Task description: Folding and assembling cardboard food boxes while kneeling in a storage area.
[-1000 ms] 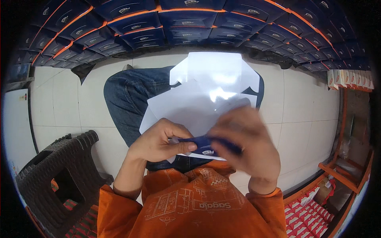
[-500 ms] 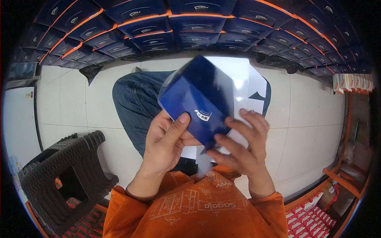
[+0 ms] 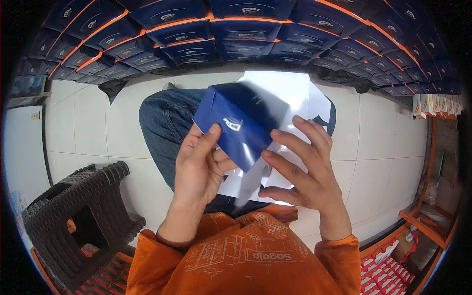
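Observation:
In front of me a glossy dark blue cardboard box (image 3: 241,140) is tilted over my lap, partly folded, with a small white mark on its front panel. A white flap (image 3: 250,184) sticks out at its near end, blurred by motion. My left hand (image 3: 196,162) grips the box by its left edge, thumb on the front panel and fingers behind. At its right edge my right hand (image 3: 307,172) has its fingers spread, the fingertips at or very near the cardboard. Beneath lie flat white cardboard blanks (image 3: 295,91) across my legs, partly hidden by the box and hands.
Stacked blue boxes (image 3: 246,30) with orange edges form a wall along the far side. Black plastic stools (image 3: 81,216) are stacked at left, near a white panel (image 3: 24,142). Red-and-white packs (image 3: 383,270) sit by an orange frame (image 3: 425,228) at lower right.
The box has moved slightly left and turned, its front panel now folded more upright. My right fingers have spread wider, and the white flap at the near end shows more.

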A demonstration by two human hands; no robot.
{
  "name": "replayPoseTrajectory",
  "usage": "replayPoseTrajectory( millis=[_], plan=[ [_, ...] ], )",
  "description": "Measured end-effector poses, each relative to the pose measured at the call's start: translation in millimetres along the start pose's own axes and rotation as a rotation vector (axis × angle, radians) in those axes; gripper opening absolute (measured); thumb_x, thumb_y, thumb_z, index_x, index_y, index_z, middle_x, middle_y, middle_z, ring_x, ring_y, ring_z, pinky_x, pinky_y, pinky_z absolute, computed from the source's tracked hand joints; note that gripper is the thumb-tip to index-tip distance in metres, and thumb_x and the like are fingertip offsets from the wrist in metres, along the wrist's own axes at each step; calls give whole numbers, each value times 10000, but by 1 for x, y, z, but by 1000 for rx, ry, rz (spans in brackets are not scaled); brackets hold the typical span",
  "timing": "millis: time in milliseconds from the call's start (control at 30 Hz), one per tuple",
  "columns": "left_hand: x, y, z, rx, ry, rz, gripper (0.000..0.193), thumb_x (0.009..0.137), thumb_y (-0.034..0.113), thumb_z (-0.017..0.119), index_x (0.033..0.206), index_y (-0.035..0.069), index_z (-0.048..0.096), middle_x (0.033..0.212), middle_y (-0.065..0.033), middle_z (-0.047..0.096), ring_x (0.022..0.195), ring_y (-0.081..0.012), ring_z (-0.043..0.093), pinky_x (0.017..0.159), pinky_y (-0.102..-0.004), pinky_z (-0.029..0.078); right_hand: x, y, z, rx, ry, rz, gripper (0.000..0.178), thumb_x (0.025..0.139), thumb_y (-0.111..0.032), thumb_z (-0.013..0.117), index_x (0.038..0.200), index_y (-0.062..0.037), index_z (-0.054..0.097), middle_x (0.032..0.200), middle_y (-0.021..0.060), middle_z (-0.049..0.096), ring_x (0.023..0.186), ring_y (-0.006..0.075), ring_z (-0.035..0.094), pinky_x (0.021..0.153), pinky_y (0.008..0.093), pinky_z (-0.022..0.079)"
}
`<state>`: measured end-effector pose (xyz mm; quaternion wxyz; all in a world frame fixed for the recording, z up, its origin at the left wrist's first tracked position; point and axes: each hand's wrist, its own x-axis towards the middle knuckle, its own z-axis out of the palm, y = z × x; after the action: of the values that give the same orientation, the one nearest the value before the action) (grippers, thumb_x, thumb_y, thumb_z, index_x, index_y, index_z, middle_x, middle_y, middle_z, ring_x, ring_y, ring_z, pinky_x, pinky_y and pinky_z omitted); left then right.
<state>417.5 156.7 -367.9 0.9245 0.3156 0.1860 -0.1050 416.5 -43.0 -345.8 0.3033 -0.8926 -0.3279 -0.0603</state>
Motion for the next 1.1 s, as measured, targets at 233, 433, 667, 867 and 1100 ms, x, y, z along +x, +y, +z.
replayPoseTrajectory(
  millis=[233, 433, 667, 867, 1100],
  plan=[
    [-3, -3, 1, 284, 29, 172, 304, 982, 144, 497, 1240, 6, 417, 1008, -178, 656, 803, -259, 709, 641, -364, 630, 5, -17, -1, -255, -66, -21, 485, 802, -491, 636, 1146, -150, 673, 1319, 60, 536, 1315, 308, 375, 1095, 505, 250],
    [5, -12, -7, 614, 18, -65, 248, 966, 138, 544, 1174, 15, 486, 1001, -120, 652, 758, -190, 697, 626, -267, 602, 15, -3, 3, -239, -291, 51, 276, 738, -209, 749, 975, -76, 704, 1304, 4, 564, 1318, 298, 397, 1083, 523, 325],
    [23, -17, -22, 751, -61, -43, 196, 954, 117, 562, 1112, 4, 536, 950, -79, 657, 760, -155, 677, 662, -275, 590, 8, 10, 21, -42, -10, 72, 200, 684, -123, 793, 861, -67, 719, 1078, 23, 657, 1115, 263, 573, 974, 483, 434],
    [24, -21, -25, 468, -70, -271, 214, 900, 69, 624, 1091, -18, 581, 945, -70, 630, 779, -143, 621, 761, -314, 590, 9, 33, 39, 464, -139, 529, 338, 696, -104, 821, 933, -75, 581, 1072, 86, 583, 1040, 240, 589, 915, 355, 465],
    [47, -30, -41, 728, 136, -128, 266, 778, -57, 678, 1036, -29, 614, 993, -97, 649, 931, -152, 618, 786, -280, 547, -8, 40, 41, 439, 28, 113, 580, 598, 22, 638, 1164, -102, 664, 1230, 115, 591, 1243, 337, 480, 1026, 479, 397]
  ],
)
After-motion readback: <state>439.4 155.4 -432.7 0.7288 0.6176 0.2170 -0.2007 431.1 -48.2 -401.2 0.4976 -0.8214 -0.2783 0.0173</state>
